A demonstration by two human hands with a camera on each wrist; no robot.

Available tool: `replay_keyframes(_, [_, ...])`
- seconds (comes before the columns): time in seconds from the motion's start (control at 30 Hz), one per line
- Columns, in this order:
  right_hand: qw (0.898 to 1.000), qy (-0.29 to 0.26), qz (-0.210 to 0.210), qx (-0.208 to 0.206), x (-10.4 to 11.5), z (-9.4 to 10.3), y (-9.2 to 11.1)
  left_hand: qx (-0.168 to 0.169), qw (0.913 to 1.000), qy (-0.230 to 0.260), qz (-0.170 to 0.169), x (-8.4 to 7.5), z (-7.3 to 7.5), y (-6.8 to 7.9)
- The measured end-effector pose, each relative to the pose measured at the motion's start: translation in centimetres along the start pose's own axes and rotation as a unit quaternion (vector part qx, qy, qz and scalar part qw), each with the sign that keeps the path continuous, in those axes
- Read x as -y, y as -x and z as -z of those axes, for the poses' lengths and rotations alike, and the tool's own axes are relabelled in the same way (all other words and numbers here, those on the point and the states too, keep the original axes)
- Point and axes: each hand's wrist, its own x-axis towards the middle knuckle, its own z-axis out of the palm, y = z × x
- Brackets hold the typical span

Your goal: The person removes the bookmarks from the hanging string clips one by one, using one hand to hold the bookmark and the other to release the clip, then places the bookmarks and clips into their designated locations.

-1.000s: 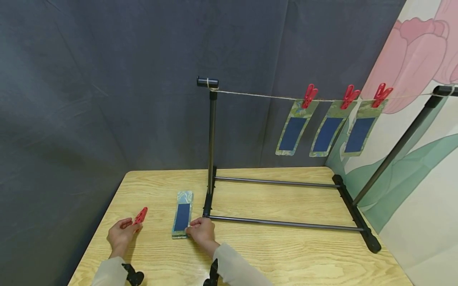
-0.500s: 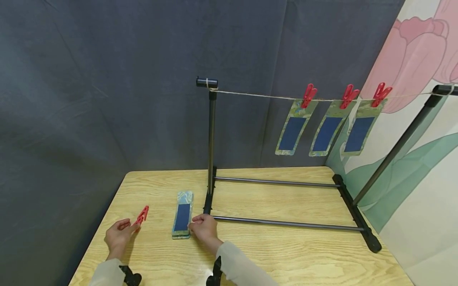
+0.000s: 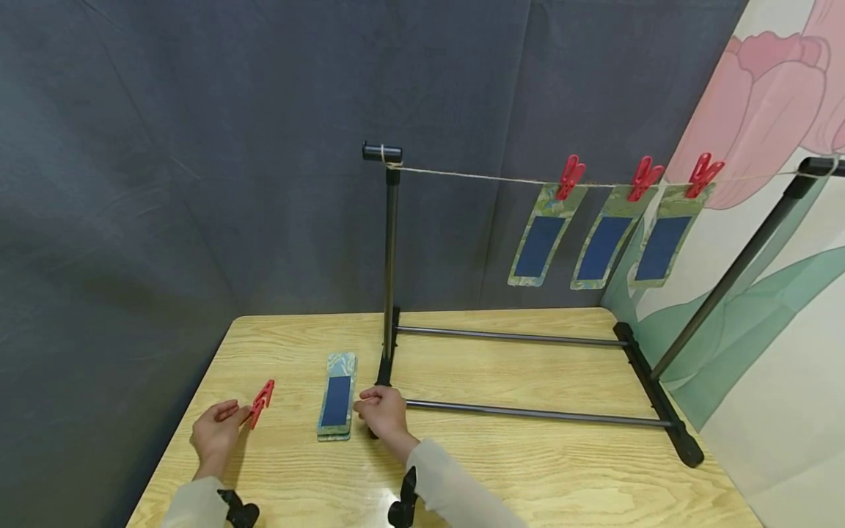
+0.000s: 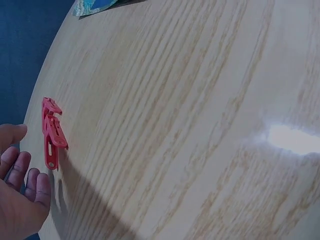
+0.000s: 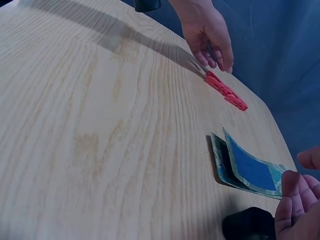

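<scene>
A red clothespin (image 3: 262, 404) lies on the table, with my left hand (image 3: 215, 434) just to its left. In the left wrist view, the fingers of that hand are loosely bent and hold nothing, and a gap shows between them and the clothespin (image 4: 52, 132). A small stack of patterned cards with dark blue panels (image 3: 337, 402) lies left of the rack's near-left foot. My right hand (image 3: 386, 413) is right beside the stack, fingers loosely curled. From the right wrist, the cards (image 5: 252, 167) appear slightly spread at one end, and the thumb stands apart from the fingers.
A black rack (image 3: 392, 257) with two base bars stands on the wooden table (image 3: 528, 462). A thin string (image 3: 475, 175) runs between its posts. Three similar cards (image 3: 540, 246) hang from it by red clothespins (image 3: 571, 176). A dark curtain (image 3: 264, 147) is behind.
My left hand has let go of the clothespin and drawn slightly left; the clothespin has turned a little. My right hand has moved off the card stack, rightward and slightly away.
</scene>
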Motion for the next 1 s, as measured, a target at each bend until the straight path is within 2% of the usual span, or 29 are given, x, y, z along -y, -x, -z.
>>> replay_keyframes(0.27, [0.999, 0.007, 0.022, 0.024, 0.1, 0.8, -0.3, 0.000, 0.9996, -0.014, -0.026, -0.7, 0.3, -0.3])
replay_keyframes(0.6, [0.997, 0.033, 0.053, 0.049, 1.1, 2.2, -0.4, -0.001, 0.9969, -0.008, -0.079, -1.9, 0.2, -0.4])
replay_keyframes(0.8, [0.993, 0.067, 0.087, 0.047, 1.4, 2.8, -0.6, 0.015, 0.9964, -0.009, -0.083, -3.4, 0.2, -0.3])
replay_keyframes(1.0, [0.990, 0.069, 0.108, 0.056, 1.8, 3.3, -0.6, 0.040, 0.9944, -0.027, -0.094, -4.7, 0.5, 0.1])
